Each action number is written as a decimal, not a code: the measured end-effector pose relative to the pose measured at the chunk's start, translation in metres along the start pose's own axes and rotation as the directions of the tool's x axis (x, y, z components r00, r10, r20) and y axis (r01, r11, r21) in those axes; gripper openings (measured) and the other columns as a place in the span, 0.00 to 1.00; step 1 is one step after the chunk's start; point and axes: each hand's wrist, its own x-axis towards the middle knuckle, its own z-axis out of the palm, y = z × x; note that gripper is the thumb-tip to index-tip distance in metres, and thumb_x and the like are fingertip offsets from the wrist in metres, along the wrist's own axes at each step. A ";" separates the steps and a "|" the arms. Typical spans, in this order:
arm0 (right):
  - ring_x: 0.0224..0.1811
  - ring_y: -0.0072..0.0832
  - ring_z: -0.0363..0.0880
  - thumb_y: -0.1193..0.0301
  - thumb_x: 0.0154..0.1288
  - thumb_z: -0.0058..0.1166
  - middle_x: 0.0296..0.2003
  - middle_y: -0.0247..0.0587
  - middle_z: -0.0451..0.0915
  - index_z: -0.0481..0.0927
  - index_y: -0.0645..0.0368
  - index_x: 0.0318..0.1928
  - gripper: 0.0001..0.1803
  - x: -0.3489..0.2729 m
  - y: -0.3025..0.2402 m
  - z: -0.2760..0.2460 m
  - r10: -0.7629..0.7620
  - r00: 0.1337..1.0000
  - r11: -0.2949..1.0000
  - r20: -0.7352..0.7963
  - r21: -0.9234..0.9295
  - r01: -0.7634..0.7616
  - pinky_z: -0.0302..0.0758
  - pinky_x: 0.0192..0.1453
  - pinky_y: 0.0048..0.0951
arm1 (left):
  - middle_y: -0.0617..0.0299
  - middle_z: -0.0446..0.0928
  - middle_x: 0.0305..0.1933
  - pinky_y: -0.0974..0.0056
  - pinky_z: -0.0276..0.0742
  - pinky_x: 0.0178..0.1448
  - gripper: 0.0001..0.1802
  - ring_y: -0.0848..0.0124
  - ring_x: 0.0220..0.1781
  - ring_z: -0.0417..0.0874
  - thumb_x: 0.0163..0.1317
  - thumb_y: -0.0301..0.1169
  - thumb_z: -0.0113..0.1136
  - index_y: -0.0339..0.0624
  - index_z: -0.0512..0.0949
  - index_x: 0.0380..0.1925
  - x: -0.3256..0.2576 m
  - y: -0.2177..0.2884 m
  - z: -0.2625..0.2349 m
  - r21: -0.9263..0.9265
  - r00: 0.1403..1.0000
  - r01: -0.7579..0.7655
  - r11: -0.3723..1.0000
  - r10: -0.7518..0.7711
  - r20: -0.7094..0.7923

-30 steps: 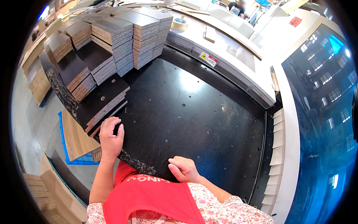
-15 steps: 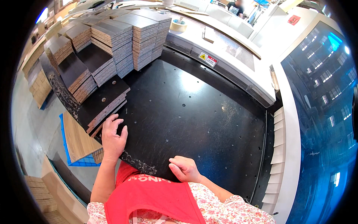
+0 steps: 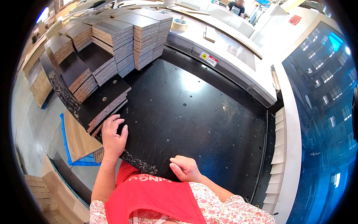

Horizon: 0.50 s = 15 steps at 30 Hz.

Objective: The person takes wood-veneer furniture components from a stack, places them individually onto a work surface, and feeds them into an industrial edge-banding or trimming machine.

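My left hand (image 3: 114, 137) rests at the front left edge of the black table (image 3: 175, 123), its fingers a little bent and apart from the thumb. It holds nothing. Just beyond its fingertips lies a short stack of dark boards (image 3: 106, 100) with round holes in the top one. My right hand (image 3: 185, 168) is curled into a loose fist on the near edge of the table, and I see nothing in it.
Tall stacks of cut particleboard panels (image 3: 123, 44) cover the far left. A white machine bed (image 3: 231, 56) carrying a tape roll (image 3: 179, 25) runs along the back. A blue glossy panel (image 3: 324, 123) stands at right. Wood-coloured boards (image 3: 79, 134) lie lower left. A person (image 3: 236, 8) is far off.
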 end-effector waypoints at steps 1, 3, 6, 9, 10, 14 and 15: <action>0.23 0.36 0.75 0.75 0.72 0.57 0.24 0.45 0.75 0.81 0.69 0.40 0.07 0.000 0.000 0.000 0.000 1.000 1.000 0.001 0.003 0.000 0.71 0.28 0.33 | 0.52 0.80 0.56 0.53 0.73 0.63 0.12 0.52 0.57 0.78 0.57 0.26 0.67 0.38 0.82 0.42 0.000 0.000 0.000 -0.010 1.000 -0.003 1.000 0.003 -0.011; 0.23 0.36 0.75 0.75 0.72 0.57 0.24 0.45 0.75 0.81 0.68 0.40 0.07 0.001 0.000 0.000 -0.001 1.000 1.000 0.004 0.009 0.001 0.71 0.28 0.33 | 0.52 0.81 0.53 0.53 0.74 0.62 0.11 0.52 0.56 0.79 0.57 0.25 0.67 0.38 0.82 0.40 0.001 0.000 -0.001 -0.030 0.999 -0.011 0.999 0.010 -0.034; 0.23 0.36 0.74 0.75 0.72 0.57 0.24 0.45 0.75 0.80 0.68 0.40 0.06 0.000 -0.001 -0.001 0.001 1.000 1.000 0.012 -0.002 -0.001 0.71 0.28 0.33 | 0.52 0.82 0.49 0.54 0.76 0.60 0.09 0.53 0.53 0.81 0.57 0.24 0.66 0.37 0.82 0.39 0.000 0.000 -0.001 -0.064 0.998 -0.025 0.998 0.021 -0.064; 0.23 0.36 0.74 0.76 0.72 0.56 0.24 0.45 0.75 0.80 0.68 0.39 0.06 -0.003 -0.002 -0.001 0.007 1.000 1.000 0.011 -0.001 -0.007 0.70 0.28 0.34 | 0.53 0.83 0.46 0.55 0.77 0.58 0.08 0.53 0.51 0.82 0.57 0.23 0.66 0.37 0.82 0.38 -0.004 0.001 -0.001 -0.106 0.997 -0.028 0.994 0.020 -0.080; 0.23 0.36 0.74 0.76 0.72 0.57 0.24 0.45 0.75 0.80 0.68 0.39 0.06 -0.003 -0.001 -0.001 0.007 1.000 1.000 0.007 0.002 -0.007 0.70 0.28 0.34 | 0.53 0.83 0.45 0.55 0.77 0.57 0.08 0.53 0.50 0.82 0.57 0.23 0.66 0.37 0.82 0.37 -0.004 0.001 -0.001 -0.120 0.997 -0.025 0.992 0.016 -0.080; 0.23 0.36 0.74 0.76 0.72 0.57 0.24 0.45 0.75 0.81 0.68 0.39 0.06 -0.003 0.001 0.000 0.011 1.000 1.000 0.011 -0.003 -0.011 0.71 0.28 0.33 | 0.53 0.84 0.44 0.55 0.77 0.55 0.07 0.54 0.48 0.82 0.58 0.22 0.65 0.37 0.82 0.37 -0.004 0.002 -0.002 -0.140 0.996 -0.025 0.990 0.013 -0.088; 0.23 0.36 0.74 0.76 0.72 0.57 0.24 0.45 0.75 0.81 0.68 0.39 0.06 -0.003 0.001 0.000 0.013 1.000 1.000 0.016 -0.009 -0.013 0.71 0.28 0.33 | 0.53 0.84 0.44 0.55 0.77 0.55 0.07 0.54 0.48 0.82 0.58 0.22 0.65 0.37 0.82 0.37 -0.004 0.001 -0.002 -0.139 0.996 -0.030 0.990 0.018 -0.091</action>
